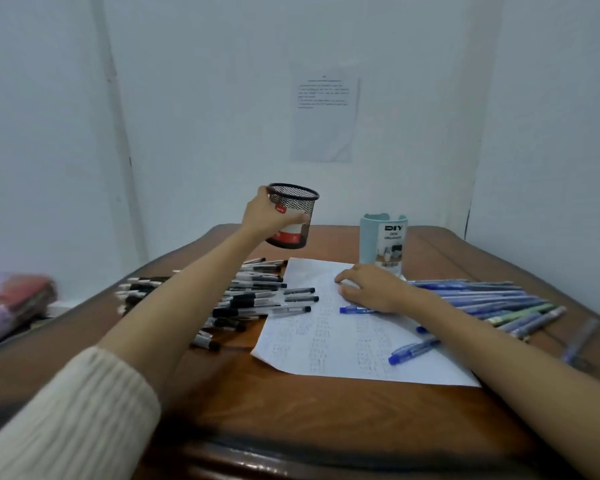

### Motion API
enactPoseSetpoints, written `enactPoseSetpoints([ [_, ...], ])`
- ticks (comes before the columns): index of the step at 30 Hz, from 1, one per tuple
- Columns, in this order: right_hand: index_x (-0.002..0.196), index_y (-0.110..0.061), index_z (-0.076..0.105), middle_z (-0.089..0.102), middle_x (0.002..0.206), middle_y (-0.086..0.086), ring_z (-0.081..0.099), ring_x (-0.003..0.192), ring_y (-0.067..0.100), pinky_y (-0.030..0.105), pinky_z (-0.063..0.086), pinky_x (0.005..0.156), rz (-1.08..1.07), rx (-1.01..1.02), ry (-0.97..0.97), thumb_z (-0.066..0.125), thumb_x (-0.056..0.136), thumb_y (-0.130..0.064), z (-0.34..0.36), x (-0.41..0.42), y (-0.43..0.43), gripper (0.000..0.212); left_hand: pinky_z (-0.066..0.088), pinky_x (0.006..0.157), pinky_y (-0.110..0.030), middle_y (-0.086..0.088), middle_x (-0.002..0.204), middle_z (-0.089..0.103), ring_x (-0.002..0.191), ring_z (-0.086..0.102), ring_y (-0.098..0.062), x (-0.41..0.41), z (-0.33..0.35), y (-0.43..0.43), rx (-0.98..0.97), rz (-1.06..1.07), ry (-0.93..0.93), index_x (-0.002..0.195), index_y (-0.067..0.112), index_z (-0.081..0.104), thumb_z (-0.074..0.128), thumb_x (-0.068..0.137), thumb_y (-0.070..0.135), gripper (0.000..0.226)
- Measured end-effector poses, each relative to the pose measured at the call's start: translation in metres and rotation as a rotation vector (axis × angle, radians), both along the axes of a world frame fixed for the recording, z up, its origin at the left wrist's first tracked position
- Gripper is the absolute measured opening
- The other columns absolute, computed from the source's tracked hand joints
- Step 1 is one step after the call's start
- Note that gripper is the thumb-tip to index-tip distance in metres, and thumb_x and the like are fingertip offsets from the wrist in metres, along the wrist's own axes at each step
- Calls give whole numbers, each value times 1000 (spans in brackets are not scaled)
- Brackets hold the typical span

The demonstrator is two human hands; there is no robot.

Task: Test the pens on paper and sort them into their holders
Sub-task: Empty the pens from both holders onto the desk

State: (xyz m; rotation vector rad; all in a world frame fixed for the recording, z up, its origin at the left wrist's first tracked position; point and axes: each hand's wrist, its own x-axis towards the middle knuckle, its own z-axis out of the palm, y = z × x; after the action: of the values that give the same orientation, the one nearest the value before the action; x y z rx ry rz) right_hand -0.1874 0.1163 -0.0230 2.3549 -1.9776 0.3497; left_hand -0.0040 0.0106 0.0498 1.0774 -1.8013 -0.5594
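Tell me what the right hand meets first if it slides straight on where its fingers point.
The right hand points left across the paper; after a bare stretch it would likely meet the black pens first.

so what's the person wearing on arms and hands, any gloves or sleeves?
No gloves: left hand and right hand are bare. A cream ribbed knit sleeve covers the left upper arm; both forearms are bare. No rings or watch visible.

1. A brown wooden table [291, 410] fills the near scene.
2. A printed notice [324, 116] hangs on the far wall [205, 98].
3. Folded pink and red cloth [14, 303] lies left of the table.
4. A thin pipe [116, 109] runs up the wall, far left.
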Motion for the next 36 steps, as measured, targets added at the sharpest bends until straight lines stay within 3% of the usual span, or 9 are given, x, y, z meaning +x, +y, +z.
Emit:
enactPoseSetpoints([
  [6, 123, -18, 58, 54, 124, 8, 49, 113, 23, 37, 42, 95, -20, -66, 7, 43, 97, -32, 4, -1, 4, 33, 43, 88, -29, -7, 126, 52, 116, 50, -22, -39, -15, -22, 119, -35, 143, 128, 9, 38, 86, 63, 24, 82],
  [10, 89, -11, 69, 59, 99, 11, 53, 93, 28, 35, 48, 72, -147, -816, -15, 68, 77, -13, 14, -4, 3, 12, 45, 93, -33, -10, 128, 52, 117, 50, -24, -42, -30, -32, 148, -1, 222, 129, 6, 37, 86, 62, 23, 84],
  [12, 102, -14, 64, 53, 109, 13, 50, 96, 30, 30, 39, 68, -313, -1041, -219, 74, 66, -8, 19, -7, 3, 38, 45, 88, -30, -11, 129, 52, 116, 51, -24, -40, -39, -36, 183, -5, 245, 129, 6, 36, 86, 63, 21, 84],
  [15, 132, -16, 37, 33, 130, 14, 34, 116, 28, 29, 32, 82, -568, -864, -519, 79, 64, -17, 24, -15, 6, 80, 44, 86, -29, -10, 127, 52, 115, 51, -24, -36, -46, -41, 187, 7, 212, 128, 8, 35, 86, 63, 22, 84],
  [19, 135, -18, 19, 38, 131, 12, 35, 126, 32, 43, 35, 101, -611, -370, -1025, 94, 42, -33, 26, -41, -19, 120, 45, 95, -35, -10, 128, 51, 118, 49, -25, -33, -47, -49, 162, 20, 169, 130, 8, 34, 85, 64, 21, 84],
  [21, 116, -11, 42, 55, 120, 10, 52, 111, 28, 42, 45, 94, -513, -171, -1161, 94, 42, -22, 32, -50, -28, 91, 44, 99, -38, -11, 130, 47, 120, 47, -26, -32, -48, -53, 147, 49, 164, 132, 7, 35, 85, 64, 21, 85],
  [23, 95, -10, 52, 62, 109, 10, 58, 98, 23, 36, 49, 86, -481, -129, -1150, 87, 58, -7, 38, -58, -35, 51, 43, 100, -39, -12, 133, 43, 121, 45, -27, -31, -47, -56, 141, 76, 156, 134, 6, 34, 85, 64, 20, 88],
  [29, 114, -13, 48, 53, 124, 10, 47, 118, 31, 49, 43, 98, -733, -363, -1003, 87, 55, -31, 22, -76, -59, 73, 39, 104, -46, -12, 133, 45, 126, 41, -29, -20, -51, -73, 129, 157, 163, 136, 7, 35, 86, 62, 23, 91],
  [36, 126, -8, 44, 48, 132, 15, 38, 126, 33, 49, 35, 104, -780, -458, -929, 83, 64, -38, 14, -82, -52, 79, 31, 108, -45, -10, 134, 47, 129, 34, -29, -8, -50, -80, 107, 241, 112, 136, 7, 36, 84, 65, 30, 88],
])
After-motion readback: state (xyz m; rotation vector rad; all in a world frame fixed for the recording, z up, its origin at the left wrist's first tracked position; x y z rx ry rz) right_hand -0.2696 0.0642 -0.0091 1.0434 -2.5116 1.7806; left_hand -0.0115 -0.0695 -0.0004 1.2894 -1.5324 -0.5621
